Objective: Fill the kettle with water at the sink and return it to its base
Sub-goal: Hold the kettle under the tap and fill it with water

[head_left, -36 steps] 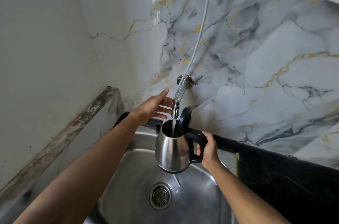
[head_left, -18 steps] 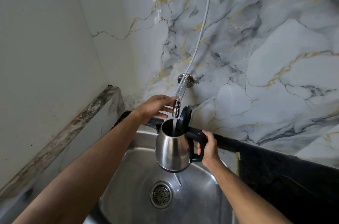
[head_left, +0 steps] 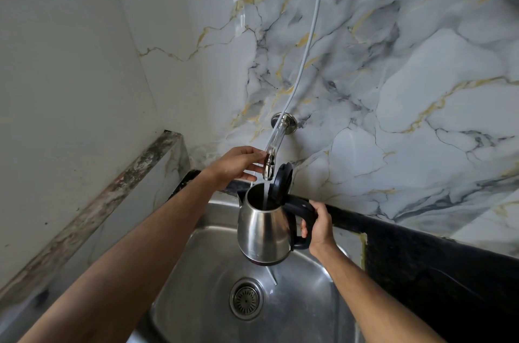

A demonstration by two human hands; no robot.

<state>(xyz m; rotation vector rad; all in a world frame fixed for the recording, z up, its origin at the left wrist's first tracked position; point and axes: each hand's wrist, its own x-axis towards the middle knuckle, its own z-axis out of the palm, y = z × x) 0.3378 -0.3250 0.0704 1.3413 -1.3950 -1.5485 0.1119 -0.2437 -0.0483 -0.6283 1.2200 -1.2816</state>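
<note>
A steel kettle (head_left: 262, 230) with a black handle hangs above the steel sink (head_left: 303, 295), its black lid (head_left: 281, 182) flipped up. My right hand (head_left: 318, 226) grips the handle. A chrome tap (head_left: 271, 158) juts from the marble wall, and a thin stream of water runs from it into the kettle's mouth. My left hand (head_left: 238, 164) is up against the tap's left side, fingers curled onto its valve. The kettle's base is not in view.
The sink drain (head_left: 246, 298) lies below the kettle. A black counter (head_left: 438, 266) runs along the right. A marble ledge (head_left: 92, 205) slants down the left wall. A white cord (head_left: 313, 30) hangs down the wall toward the tap.
My left hand has gone from open fingers beside the tap to fingers curled onto its valve. The kettle stays under the running water in my right hand.
</note>
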